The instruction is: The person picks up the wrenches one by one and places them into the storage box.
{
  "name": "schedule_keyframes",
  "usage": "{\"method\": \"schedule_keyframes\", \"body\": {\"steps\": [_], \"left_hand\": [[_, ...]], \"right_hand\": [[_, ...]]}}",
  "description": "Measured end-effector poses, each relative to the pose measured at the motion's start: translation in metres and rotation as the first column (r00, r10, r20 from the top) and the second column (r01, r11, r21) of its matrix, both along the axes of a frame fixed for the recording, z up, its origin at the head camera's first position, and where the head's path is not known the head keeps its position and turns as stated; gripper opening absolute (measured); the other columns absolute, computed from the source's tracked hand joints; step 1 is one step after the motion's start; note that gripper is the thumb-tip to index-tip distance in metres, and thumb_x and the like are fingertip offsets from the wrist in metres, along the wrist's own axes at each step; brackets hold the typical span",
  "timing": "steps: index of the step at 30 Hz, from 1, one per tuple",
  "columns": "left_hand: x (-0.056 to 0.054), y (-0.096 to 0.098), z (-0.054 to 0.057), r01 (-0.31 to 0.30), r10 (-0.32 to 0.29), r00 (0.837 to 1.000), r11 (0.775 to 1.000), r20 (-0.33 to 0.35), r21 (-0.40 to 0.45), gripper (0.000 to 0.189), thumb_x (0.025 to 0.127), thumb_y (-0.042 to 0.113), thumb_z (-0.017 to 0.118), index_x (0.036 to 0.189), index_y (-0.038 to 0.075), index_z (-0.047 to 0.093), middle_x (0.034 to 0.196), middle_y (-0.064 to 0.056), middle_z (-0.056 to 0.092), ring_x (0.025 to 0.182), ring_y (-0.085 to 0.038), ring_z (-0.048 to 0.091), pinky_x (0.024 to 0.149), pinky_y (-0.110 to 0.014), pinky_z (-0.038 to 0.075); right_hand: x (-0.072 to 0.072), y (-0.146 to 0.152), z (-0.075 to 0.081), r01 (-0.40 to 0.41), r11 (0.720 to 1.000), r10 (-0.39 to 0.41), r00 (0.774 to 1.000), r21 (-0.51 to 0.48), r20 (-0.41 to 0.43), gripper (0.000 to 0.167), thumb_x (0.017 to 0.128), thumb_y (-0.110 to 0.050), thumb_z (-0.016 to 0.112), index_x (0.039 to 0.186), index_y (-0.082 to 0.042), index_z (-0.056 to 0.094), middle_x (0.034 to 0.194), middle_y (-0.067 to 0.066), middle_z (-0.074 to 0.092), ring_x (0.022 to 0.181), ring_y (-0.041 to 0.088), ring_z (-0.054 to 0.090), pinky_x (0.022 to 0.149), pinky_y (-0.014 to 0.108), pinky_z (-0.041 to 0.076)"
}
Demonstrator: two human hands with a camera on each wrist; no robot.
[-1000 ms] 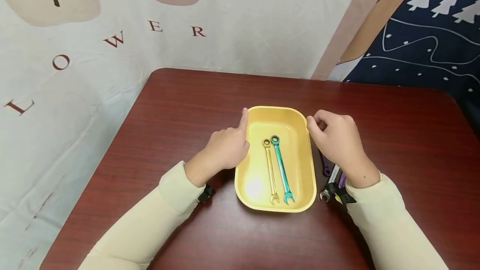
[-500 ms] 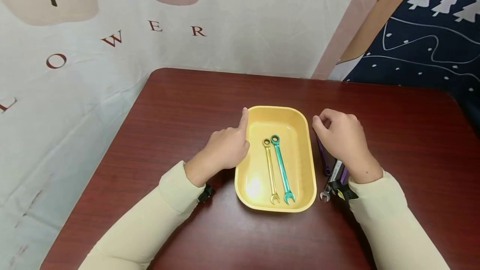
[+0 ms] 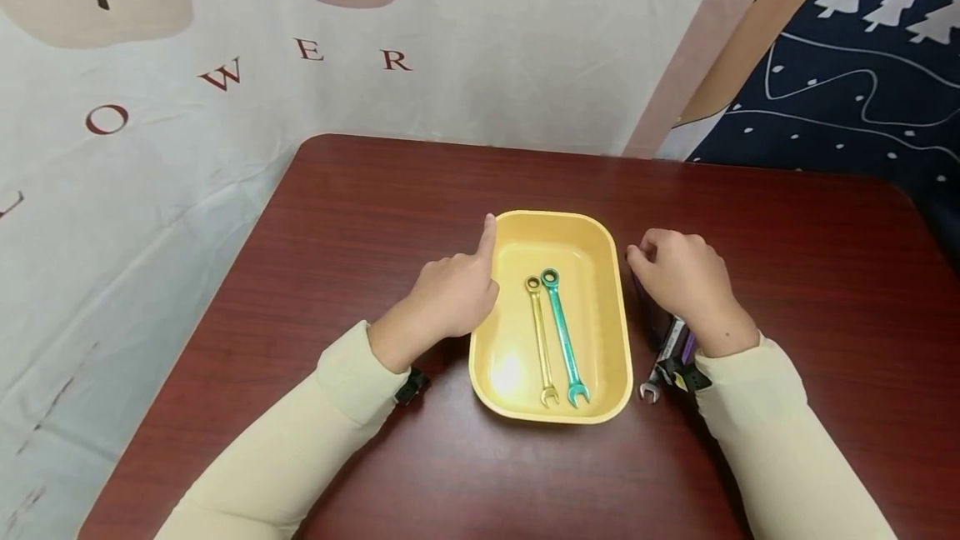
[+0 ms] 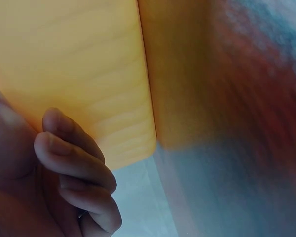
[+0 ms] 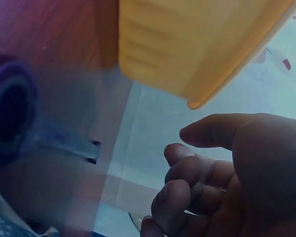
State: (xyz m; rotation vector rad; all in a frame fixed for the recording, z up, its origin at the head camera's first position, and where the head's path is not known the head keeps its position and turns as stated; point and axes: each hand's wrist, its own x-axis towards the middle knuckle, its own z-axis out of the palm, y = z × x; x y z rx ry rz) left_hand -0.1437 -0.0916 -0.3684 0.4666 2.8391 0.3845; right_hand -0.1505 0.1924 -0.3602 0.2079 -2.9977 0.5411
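A yellow tray (image 3: 512, 332) stands mid-table, with a gold combination wrench (image 3: 542, 344) and a teal one (image 3: 565, 338) lying side by side inside. My left hand (image 3: 457, 297) holds the tray's left rim; its index finger lies straight along the edge. In the left wrist view the other fingers (image 4: 79, 163) are curled against the tray's outer wall. Off the tray's right side, my right hand (image 3: 686, 277) hovers loosely curled with nothing in it. Below and beside it lie a silver wrench (image 3: 650, 390) and purple wrenches (image 3: 688, 348), partly hidden by the hand and wrist.
The dark red-brown table (image 3: 360, 215) extends around the tray on all sides. A printed white cloth (image 3: 525, 65) hangs behind and left of it, and a navy cloth with white trees (image 3: 847, 98) at the back right. Black straps sit on both wrists.
My right hand has moved right, away from the tray's rim, and then slightly nearer to me. The left hand, tray and the wrenches inside have stayed put.
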Motion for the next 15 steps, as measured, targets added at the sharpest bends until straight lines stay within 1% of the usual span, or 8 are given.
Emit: {"method": "schedule_keyframes", "body": {"steps": [4,8,11,15], "left_hand": [[-0.0001,-0.0002,0.0004,0.000,0.000,1.000,1.000,0.003,0.000,0.081,0.100,0.021,0.042,0.160,0.008,-0.010,0.051,0.001,0.051,0.041,-0.013,0.036,0.042,-0.027,0.024],[0.0001,-0.0005,0.0009,0.000,0.000,1.000,1.000,-0.001,-0.003,0.081,0.100,0.021,0.042,0.160,0.008,-0.010,0.051,0.001,0.051,0.041,-0.013,0.037,0.042,-0.027,0.024],[0.0005,-0.0005,0.0014,-0.001,0.001,1.000,1.000,-0.003,-0.004,0.081,0.100,0.021,0.043,0.160,0.007,-0.010,0.052,0.001,0.051,0.041,-0.013,0.038,0.042,-0.027,0.025],[0.0006,-0.0005,0.0020,-0.002,0.002,1.000,1.000,0.001,-0.008,0.081,0.100,0.021,0.043,0.160,0.007,-0.010,0.052,0.000,0.052,0.041,-0.014,0.039,0.042,-0.028,0.026]], "right_hand": [[-0.0025,0.0021,-0.0043,-0.001,1.000,0.000,0.999,0.018,0.044,0.028,0.097,-0.026,0.059,0.077,-0.007,0.064,0.060,0.008,0.056,0.056,0.023,0.053,0.047,0.032,0.039],[-0.0048,0.0046,-0.0073,-0.003,1.000,0.001,0.997,0.027,0.076,0.028,0.096,-0.025,0.060,0.074,-0.007,0.063,0.060,0.008,0.055,0.057,0.023,0.053,0.050,0.033,0.039],[-0.0057,0.0063,-0.0082,-0.009,0.999,0.006,0.995,0.035,0.102,0.028,0.095,-0.025,0.060,0.074,-0.007,0.062,0.061,0.007,0.054,0.058,0.023,0.052,0.051,0.033,0.038],[-0.0061,0.0076,-0.0078,-0.015,0.999,0.008,0.989,0.045,0.147,0.029,0.094,-0.027,0.063,0.073,-0.007,0.063,0.062,0.007,0.054,0.060,0.022,0.052,0.050,0.032,0.038]]}}
